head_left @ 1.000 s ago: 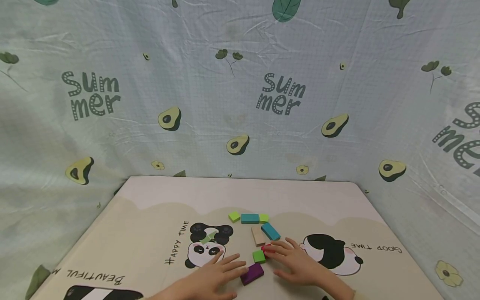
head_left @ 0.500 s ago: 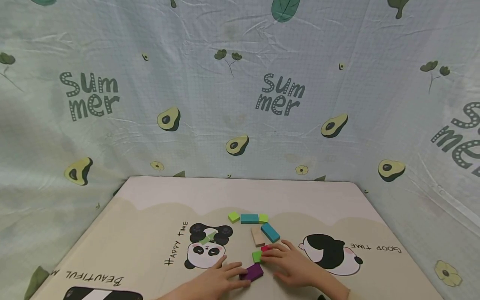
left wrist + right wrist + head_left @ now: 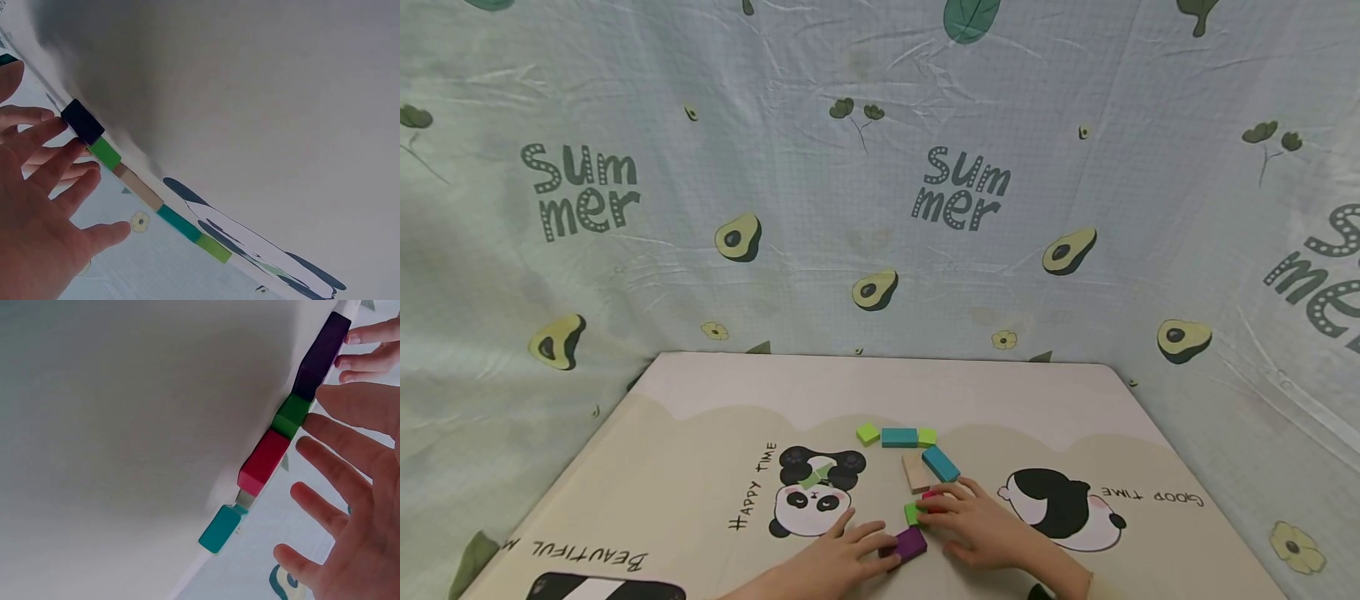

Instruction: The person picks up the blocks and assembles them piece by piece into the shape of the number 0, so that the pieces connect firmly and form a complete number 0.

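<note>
My left hand point(image 3: 838, 560), fingers nearly straight, touches the left end of a purple block point(image 3: 913, 543) with its fingertips. My right hand point(image 3: 981, 527) reaches in from the other side, fingers spread. Its index fingertip meets a small green block point(image 3: 292, 416), which abuts the purple one. A red block point(image 3: 265, 462) follows the green one and lies partly beneath the right fingers in the head view. Beyond it are a beige wooden block point(image 3: 916, 472) and a slanted teal block point(image 3: 941, 463). In the left wrist view the thumb stands off the purple block point(image 3: 82, 122).
At the far end, another teal block point(image 3: 899, 437) lies between two lime-green cubes, one point(image 3: 927, 437) against it and one point(image 3: 868, 434) apart on the left. The tabletop point(image 3: 715, 467) bears printed pandas and lettering. An avocado-print curtain point(image 3: 805, 192) hangs around it.
My left hand has moved right, bringing its fingertips onto the purple block. My right hand has slid slightly left, from the red block onto the green one, which has shifted a little left.
</note>
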Demonstrator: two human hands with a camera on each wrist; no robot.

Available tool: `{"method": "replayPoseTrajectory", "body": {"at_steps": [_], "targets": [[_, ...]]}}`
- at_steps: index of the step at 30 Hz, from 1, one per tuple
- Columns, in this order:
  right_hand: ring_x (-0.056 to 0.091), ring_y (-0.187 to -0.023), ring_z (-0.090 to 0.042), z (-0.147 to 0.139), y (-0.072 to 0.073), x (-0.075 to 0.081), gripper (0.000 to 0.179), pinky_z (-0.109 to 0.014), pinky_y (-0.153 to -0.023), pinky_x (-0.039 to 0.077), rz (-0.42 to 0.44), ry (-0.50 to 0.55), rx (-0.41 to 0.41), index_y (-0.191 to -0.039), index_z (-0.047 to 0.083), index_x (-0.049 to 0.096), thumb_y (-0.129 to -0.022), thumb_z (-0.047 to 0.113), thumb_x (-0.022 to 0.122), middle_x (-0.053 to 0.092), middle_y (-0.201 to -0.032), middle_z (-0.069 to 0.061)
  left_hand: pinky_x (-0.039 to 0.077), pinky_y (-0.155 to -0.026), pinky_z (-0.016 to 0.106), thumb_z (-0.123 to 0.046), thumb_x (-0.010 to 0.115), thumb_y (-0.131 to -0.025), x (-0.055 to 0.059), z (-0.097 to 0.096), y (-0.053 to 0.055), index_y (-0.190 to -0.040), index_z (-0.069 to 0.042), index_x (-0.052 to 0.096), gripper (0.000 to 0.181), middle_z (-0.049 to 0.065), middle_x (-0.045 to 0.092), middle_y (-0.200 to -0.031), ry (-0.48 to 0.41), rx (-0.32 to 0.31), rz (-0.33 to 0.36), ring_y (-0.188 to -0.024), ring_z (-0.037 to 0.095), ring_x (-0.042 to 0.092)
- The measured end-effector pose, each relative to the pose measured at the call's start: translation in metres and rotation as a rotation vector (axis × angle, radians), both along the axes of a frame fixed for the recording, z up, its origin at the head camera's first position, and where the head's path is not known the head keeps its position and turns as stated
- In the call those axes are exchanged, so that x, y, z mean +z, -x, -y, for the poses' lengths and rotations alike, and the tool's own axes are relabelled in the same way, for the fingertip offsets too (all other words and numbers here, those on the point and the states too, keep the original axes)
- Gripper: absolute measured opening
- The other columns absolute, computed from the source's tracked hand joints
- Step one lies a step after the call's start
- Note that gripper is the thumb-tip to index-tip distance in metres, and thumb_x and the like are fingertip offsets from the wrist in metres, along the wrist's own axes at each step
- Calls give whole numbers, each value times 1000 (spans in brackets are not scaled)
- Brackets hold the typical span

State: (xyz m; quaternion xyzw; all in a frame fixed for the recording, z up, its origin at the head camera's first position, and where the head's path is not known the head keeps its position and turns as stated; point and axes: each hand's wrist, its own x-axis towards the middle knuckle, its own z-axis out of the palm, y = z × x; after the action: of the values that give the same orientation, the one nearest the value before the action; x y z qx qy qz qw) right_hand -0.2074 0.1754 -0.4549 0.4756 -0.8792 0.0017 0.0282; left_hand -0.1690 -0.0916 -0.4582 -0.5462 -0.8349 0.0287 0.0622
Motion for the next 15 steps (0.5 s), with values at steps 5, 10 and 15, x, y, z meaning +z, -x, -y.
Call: {"method": "replayPoseTrajectory", "body": {"at_steps": [5,10,15], "targets": [[40,-121,-20,2,0,1,41,-55,-92,34,8,9,9,-122,25,52,-81,30,60,51,-127,8,39,-91,51,-61,33,-86,-1,-1,-1,-132,-28,40,57,-4,43,-133,-9,8,12,-123,20,41],[41,-119,-19,3,2,1,43,-55,-92,34,11,13,0,-122,24,51,-80,29,61,53,-124,10,40,-89,52,-61,33,-86,-2,-1,-2,-133,-32,39,56,-4,43,-132,-7,8,-6,-122,19,43],[42,-118,-18,4,3,1,42,-56,-93,34,25,18,-16,-121,25,51,-81,27,61,54,-122,10,41,-87,53,-61,33,-86,-2,-2,-1,-131,-33,41,54,-2,43,-131,-7,17,-31,-121,21,43]]}}
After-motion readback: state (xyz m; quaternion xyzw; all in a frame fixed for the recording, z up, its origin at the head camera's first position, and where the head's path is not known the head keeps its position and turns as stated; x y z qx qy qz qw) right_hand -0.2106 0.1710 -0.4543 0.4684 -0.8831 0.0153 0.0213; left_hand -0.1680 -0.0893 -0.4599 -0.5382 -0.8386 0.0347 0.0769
